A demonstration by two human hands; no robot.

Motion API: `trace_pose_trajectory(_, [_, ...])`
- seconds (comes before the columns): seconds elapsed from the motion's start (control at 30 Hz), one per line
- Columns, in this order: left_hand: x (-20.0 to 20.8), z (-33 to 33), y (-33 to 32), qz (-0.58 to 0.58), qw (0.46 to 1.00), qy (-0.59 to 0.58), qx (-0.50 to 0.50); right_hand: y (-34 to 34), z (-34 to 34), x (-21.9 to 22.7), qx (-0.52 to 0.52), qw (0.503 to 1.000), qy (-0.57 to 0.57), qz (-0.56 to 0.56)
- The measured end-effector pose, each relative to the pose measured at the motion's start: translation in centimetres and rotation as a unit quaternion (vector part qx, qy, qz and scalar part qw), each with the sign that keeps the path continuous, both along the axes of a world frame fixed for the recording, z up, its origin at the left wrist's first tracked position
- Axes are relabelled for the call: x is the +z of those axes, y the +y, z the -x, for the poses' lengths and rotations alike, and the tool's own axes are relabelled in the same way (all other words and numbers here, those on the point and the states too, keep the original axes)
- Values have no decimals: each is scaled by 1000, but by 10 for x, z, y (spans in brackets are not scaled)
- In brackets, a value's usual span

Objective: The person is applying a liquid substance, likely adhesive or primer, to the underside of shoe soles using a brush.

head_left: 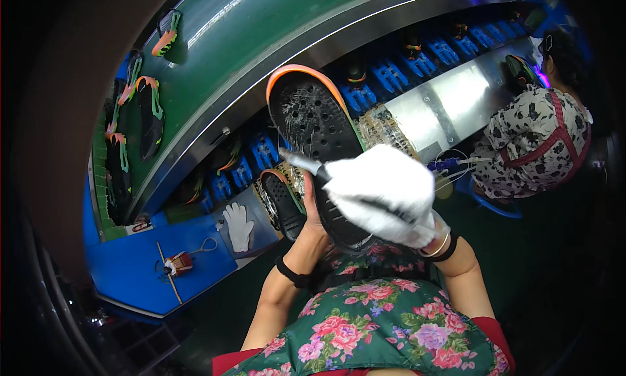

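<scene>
My left hand (pixel 312 210), bare, is wrapped round the edge of a large black shoe sole (pixel 312 115) with an orange rim and round holes. Its holed face is turned up, and whitish, shiny streaks lie across the forefoot. In a white glove, my right hand (pixel 385 193) grips a slim tool (pixel 302 161) with a dark handle and a pale metal-like end. That end lies over the middle of the sole; whether it is a brush I cannot tell. Below the sole, a second black holed sole (pixel 283 205) rests beside my left hand.
A green conveyor (pixel 261 24) with several black, orange and green shoes (pixel 151 118) curves past. Blue racks (pixel 391 76) line its lower side. To the left are a blue table (pixel 137 271), a small red container (pixel 178 264) and a white glove (pixel 238 227). A co-worker (pixel 535 141) sits at right.
</scene>
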State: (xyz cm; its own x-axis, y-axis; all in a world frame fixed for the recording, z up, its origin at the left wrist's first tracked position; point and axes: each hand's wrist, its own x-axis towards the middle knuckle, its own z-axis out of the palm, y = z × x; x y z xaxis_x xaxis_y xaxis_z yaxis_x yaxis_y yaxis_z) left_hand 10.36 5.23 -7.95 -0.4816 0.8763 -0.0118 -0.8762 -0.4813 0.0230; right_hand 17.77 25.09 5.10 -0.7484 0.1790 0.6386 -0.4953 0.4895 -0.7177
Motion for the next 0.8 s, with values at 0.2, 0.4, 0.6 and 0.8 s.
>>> trace_pose_trajectory(0.2, [17,17,10,105,993,58,0,-3,1,-9,-25,995,42,-88])
trace_pose_trajectory(0.4, [34,29,30,34,993,85,78,-5,2,-20,-53,994,-1,99])
trace_pose_trajectory(0.6, [54,35,47,40,994,90,47,-13,0,-25,67,993,13,101])
trace_pose_trajectory(0.8, [61,48,54,-35,998,45,15,-7,-1,-25,71,994,-30,71])
